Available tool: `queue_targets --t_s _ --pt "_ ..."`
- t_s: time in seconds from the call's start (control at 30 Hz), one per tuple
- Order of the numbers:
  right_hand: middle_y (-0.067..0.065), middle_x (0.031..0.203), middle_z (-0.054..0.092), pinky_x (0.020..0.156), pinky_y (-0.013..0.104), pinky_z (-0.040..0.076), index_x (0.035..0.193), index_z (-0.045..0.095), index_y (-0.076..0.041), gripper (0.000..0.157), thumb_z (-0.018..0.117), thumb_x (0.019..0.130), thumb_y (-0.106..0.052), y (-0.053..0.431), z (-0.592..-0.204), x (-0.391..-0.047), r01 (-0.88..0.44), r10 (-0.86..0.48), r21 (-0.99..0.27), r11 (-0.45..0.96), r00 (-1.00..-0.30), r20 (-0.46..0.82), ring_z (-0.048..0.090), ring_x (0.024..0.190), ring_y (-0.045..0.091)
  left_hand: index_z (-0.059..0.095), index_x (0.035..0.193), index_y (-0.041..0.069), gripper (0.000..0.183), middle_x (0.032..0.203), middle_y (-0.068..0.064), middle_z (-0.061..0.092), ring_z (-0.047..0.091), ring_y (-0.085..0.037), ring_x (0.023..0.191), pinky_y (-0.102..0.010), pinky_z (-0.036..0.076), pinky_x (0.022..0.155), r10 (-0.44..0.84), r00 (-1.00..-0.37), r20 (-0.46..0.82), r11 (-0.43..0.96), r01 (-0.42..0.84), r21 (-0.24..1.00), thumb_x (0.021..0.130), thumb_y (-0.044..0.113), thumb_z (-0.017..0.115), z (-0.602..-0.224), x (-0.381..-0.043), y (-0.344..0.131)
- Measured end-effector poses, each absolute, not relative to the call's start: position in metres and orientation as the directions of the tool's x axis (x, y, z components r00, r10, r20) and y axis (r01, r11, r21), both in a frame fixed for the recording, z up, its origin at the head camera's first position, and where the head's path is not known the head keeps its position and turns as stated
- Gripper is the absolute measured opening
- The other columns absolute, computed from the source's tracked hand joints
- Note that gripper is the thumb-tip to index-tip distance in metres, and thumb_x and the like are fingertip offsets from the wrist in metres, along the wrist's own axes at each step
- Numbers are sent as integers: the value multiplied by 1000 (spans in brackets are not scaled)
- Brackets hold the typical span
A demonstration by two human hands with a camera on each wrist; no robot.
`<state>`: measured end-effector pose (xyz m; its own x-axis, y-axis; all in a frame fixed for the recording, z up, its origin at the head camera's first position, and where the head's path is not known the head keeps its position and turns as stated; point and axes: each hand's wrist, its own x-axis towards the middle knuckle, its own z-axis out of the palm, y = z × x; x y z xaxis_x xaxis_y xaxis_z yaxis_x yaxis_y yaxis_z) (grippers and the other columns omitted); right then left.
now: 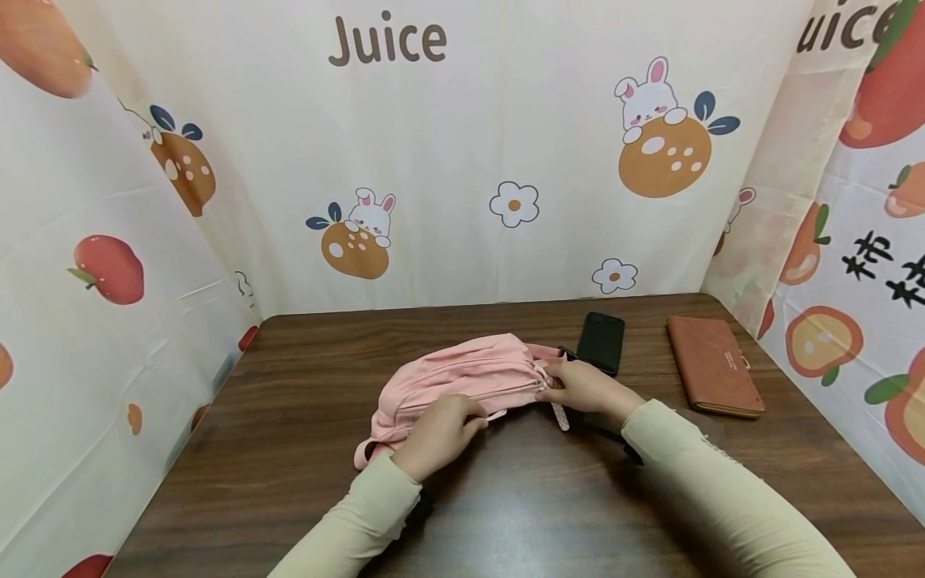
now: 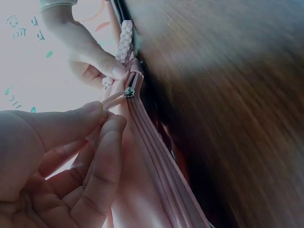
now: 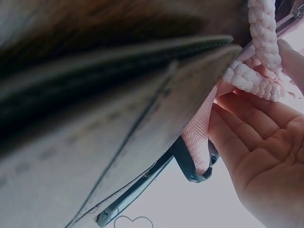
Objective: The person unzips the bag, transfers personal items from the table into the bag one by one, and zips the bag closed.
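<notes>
A pink waist bag (image 1: 462, 373) lies across the middle of the table, with zips along its front. My left hand (image 1: 439, 433) is at the bag's near side. In the left wrist view its thumb and forefinger pinch a pink zipper pull (image 2: 113, 99) hanging from a metal slider (image 2: 129, 92). My right hand (image 1: 588, 389) grips the bag's right end, thumb on the near face and fingers behind. White-pink braided cords (image 3: 251, 81) hang beside its fingers in the right wrist view. The bag's inside is hidden.
Behind my right hand lies a black phone (image 1: 601, 341). A brown wallet (image 1: 715, 365) rests further right, near the table's edge. Under my right wrist is a dark item (image 1: 610, 429), mostly covered. A blurred stitched flap (image 3: 118, 128) fills much of the right wrist view. Printed curtains surround the table.
</notes>
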<state>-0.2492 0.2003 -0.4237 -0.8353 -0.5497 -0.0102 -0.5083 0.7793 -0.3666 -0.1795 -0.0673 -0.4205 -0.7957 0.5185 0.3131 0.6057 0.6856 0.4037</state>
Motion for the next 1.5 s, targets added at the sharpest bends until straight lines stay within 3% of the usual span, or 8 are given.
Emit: queue_targets --t_s 1.03,1.5 --pt "-5 65 48 60 26 37 80 56 -16 23 67 91 -33 203 -427 -247 -504 -548 -366 782 -836 -20 46 62 9 77 82 11 4 79 7 73 69 -10 82 -29 52 79 508 -800 319 673 600 433 83 9 74 -419 -169 -109" --pt "-6 64 48 60 25 38 81 57 -16 23 68 91 -33 204 -427 -249 -510 -550 -360 781 -835 -10 46 61 8 78 87 14 4 85 6 75 69 -11 87 -30 54 80 468 -840 274 713 542 444 83 14 75 -417 -162 -126"
